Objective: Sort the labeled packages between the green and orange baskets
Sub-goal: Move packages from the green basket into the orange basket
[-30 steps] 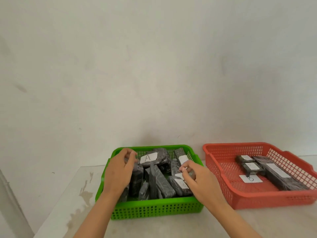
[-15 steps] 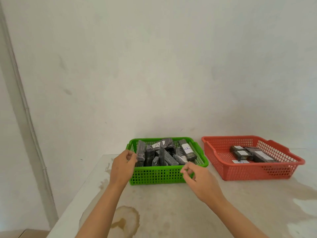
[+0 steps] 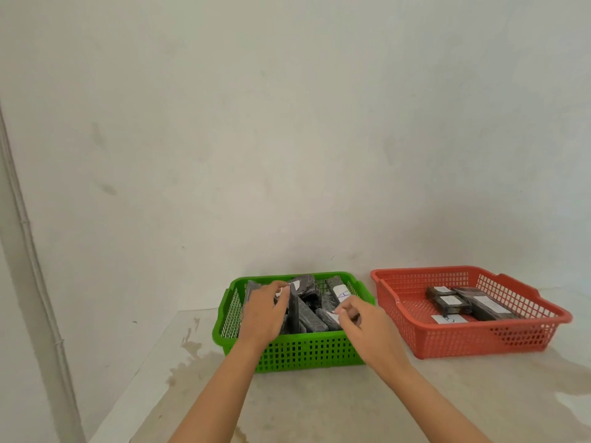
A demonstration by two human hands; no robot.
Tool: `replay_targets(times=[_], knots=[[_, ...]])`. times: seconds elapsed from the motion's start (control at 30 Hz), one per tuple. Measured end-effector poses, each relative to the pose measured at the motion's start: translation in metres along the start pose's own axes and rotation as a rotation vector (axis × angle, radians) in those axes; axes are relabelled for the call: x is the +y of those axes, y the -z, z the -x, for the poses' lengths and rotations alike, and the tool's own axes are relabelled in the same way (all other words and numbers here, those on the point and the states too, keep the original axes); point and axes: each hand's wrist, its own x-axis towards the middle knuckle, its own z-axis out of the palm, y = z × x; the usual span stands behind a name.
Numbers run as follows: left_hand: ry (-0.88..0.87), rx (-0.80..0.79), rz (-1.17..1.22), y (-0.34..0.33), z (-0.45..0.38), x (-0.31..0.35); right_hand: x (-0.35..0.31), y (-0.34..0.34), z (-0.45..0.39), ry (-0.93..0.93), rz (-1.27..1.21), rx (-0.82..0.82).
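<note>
The green basket (image 3: 307,354) stands at the table's centre, filled with several dark wrapped packages (image 3: 311,319), some with white labels. One at the back right (image 3: 339,291) reads "A". My left hand (image 3: 263,311) reaches over the basket's left part, its fingers lying on the top of an upright package (image 3: 293,310). My right hand (image 3: 363,326) is over the basket's front right corner. Its thumb and forefinger are pinched close at the white label of a package (image 3: 329,315); whether they grip it is unclear. The orange basket (image 3: 463,342) on the right holds a few labelled packages (image 3: 479,303).
Both baskets sit near the plain wall at the back of a pale, stained table (image 3: 319,404). A loose white label (image 3: 449,318) lies in the orange basket's front. The table's left edge runs diagonally, with a wall pipe (image 3: 35,276) beyond it.
Half a second ago both hands hung just in front of the green basket; now they have moved forward into it and touch the packages. The camera view has also shifted closer.
</note>
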Motion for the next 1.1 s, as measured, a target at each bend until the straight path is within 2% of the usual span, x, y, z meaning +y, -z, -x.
replay_targets(times=[0.1,0.17,0.23,0.3,0.37,0.43,0.63,0.77,0.87,1.0,1.1], knots=[[-0.010,-0.050,0.050,-0.011,0.003,-0.003,-0.003,-0.018,-0.034,-0.023,0.045,0.021],[-0.030,-0.022,-0.030,-0.021,0.007,-0.010,-0.003,-0.039,-0.062,-0.082,0.148,-0.020],[-0.079,0.048,-0.161,-0.029,0.012,-0.017,-0.002,-0.063,-0.091,-0.188,0.270,-0.124],[-0.098,0.099,-0.195,-0.033,0.013,-0.020,0.000,-0.085,-0.115,-0.293,0.324,-0.239],[-0.085,0.111,-0.181,-0.034,0.010,-0.021,0.004,-0.100,-0.131,-0.394,0.296,-0.347],[-0.061,0.111,-0.156,-0.034,0.009,-0.022,0.010,-0.110,-0.138,-0.417,0.245,-0.388],[0.035,0.135,0.000,-0.035,0.009,-0.020,0.014,-0.098,-0.132,-0.339,-0.372,-0.168],[0.098,0.107,0.132,-0.034,0.004,-0.019,0.018,-0.070,-0.122,-0.520,-0.765,-0.030],[0.130,0.065,0.313,-0.027,0.001,-0.014,0.019,-0.047,-0.111,-0.574,-0.980,0.053],[0.302,-0.030,0.525,-0.012,-0.012,0.002,-0.002,-0.023,-0.102,-0.499,-1.116,-0.051],[0.493,-0.117,0.800,-0.002,-0.025,0.017,-0.024,-0.020,-0.096,-0.458,-1.068,-0.203]])
